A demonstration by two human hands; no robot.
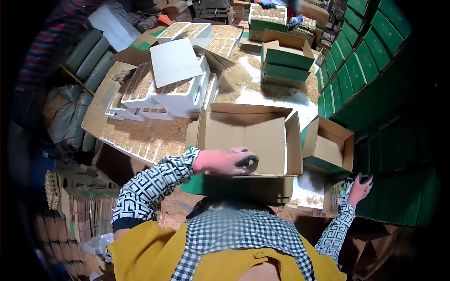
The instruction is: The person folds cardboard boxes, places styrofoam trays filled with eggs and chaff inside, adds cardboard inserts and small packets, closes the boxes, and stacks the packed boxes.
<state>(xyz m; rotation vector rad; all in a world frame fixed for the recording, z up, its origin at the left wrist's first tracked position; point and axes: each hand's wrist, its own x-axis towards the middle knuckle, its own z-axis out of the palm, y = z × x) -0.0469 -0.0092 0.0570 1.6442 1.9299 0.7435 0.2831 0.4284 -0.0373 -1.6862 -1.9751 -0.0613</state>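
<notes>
The bench carries white trays at upper left, an open box at centre and a smaller box to its right. My left grip curls partway over the open box's near side, its hold unclear; my right grip, lower right, spreads open.

No legible text, brand or number anywhere. Green cartons stacked at 2 o'clock: small faint marks on the faces, too small to read. Brown carton at 1 o'clock, far end: reddish print, can't make it out. Blue item at 9 o'clock: tiny white mark, unreadable.
</notes>
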